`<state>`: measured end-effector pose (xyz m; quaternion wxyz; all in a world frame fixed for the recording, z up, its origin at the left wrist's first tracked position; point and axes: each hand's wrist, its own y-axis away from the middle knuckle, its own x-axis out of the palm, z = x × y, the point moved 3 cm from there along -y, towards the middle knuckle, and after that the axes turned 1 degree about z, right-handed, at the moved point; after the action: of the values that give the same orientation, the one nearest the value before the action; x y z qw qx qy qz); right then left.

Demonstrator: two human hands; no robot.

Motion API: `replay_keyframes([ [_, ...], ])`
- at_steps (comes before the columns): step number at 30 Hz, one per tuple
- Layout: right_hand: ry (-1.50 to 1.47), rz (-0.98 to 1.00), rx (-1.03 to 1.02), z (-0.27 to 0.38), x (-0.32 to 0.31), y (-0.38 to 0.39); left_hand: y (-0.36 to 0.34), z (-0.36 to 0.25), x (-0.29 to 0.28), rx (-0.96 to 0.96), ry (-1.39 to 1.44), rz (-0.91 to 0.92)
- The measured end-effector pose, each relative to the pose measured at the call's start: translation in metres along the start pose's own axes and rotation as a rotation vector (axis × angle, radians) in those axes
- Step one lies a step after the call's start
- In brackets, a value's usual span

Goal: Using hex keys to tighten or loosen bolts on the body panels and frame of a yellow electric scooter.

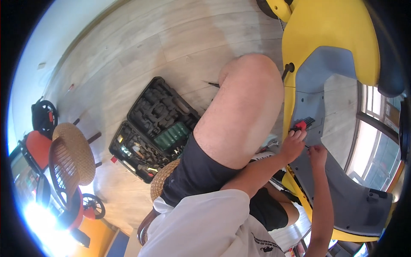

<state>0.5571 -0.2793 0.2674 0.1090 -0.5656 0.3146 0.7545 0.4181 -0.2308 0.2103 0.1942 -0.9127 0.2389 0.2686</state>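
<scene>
On the grey footboard point(306, 171) of the yellow scooter point(325, 23), at the right of the head view, my left hand point(294, 144) has its fingers closed on a red holder point(302, 125) of black hex keys. Just right of and below it, my right hand point(317, 154) is closed, fingertips pinched at a thin dark piece, apparently a hex key, over the footboard. Whether that piece is in a fastener is too small to tell.
An open black tool case point(145, 100) lies on the wood floor point(107, 51) left of my bent leg. At the far left stand a woven chair point(75, 160) and red-and-black wheeled items point(36, 147). My woven seat point(160, 180) is beneath me.
</scene>
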Motion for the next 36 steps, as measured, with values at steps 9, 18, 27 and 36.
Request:
replay_keyframes([
  [9, 0.196, 0.214, -0.374, 0.032, -0.036, 0.012, 0.000, 0.007, 0.021, -0.135, 0.215, 0.084],
  [18, 0.078, 0.062, 0.034, 0.021, -0.010, 0.004, -0.008, -0.002, 0.001, 0.032, 0.000, 0.096],
  [27, -1.237, 0.063, 1.042, -0.020, 0.033, 0.006, -0.016, -0.019, -0.025, -0.128, 0.124, 0.126],
  [36, 0.081, -0.120, -0.101, 0.006, 0.000, 0.020, -0.116, -0.043, -0.115, -0.500, 0.613, 0.187],
])
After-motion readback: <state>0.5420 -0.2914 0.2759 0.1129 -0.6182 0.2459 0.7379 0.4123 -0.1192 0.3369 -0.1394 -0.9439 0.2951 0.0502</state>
